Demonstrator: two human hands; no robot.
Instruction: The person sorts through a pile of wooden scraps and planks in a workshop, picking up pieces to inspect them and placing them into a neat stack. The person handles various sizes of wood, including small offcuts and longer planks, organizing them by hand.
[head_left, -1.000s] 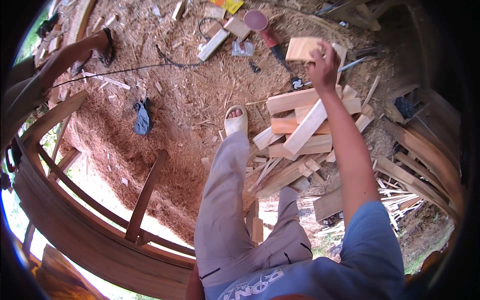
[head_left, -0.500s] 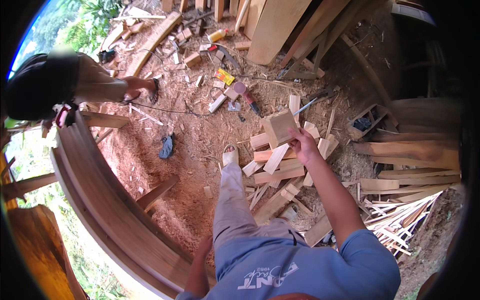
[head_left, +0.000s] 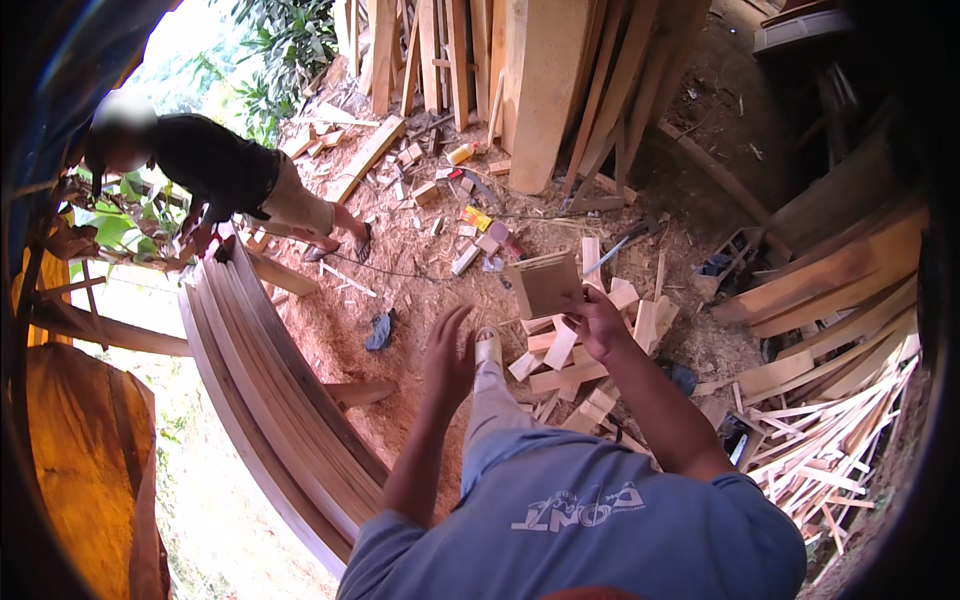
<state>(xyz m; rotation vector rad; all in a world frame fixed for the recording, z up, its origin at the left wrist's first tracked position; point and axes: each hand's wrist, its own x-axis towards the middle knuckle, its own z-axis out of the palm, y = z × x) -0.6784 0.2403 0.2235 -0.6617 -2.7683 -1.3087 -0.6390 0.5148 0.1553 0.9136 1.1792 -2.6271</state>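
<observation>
In my right hand [head_left: 602,325] is a square wooden block [head_left: 546,288], gripped at its right edge. Its thumb lies near the top of the edge and the remaining fingers are mostly behind the block. My left hand [head_left: 449,352] is raised to the left of it, fingers stretched out, touching nothing. Below the block, a loose heap of cut wood pieces [head_left: 572,372] lies on the ground by my sandalled foot [head_left: 488,346].
A co-worker [head_left: 230,170] bends over long stacked planks [head_left: 270,385] on the left. A red power tool [head_left: 507,242], a yellow packet [head_left: 477,218] and offcuts lie on sawdust ahead. Boards [head_left: 540,100] lean at the back; thin strips [head_left: 830,460] pile up at right.
My left hand has risen from beside my leg to near the block. The block, still in my right hand, is turned somewhat. The view has shifted, showing more of the co-worker.
</observation>
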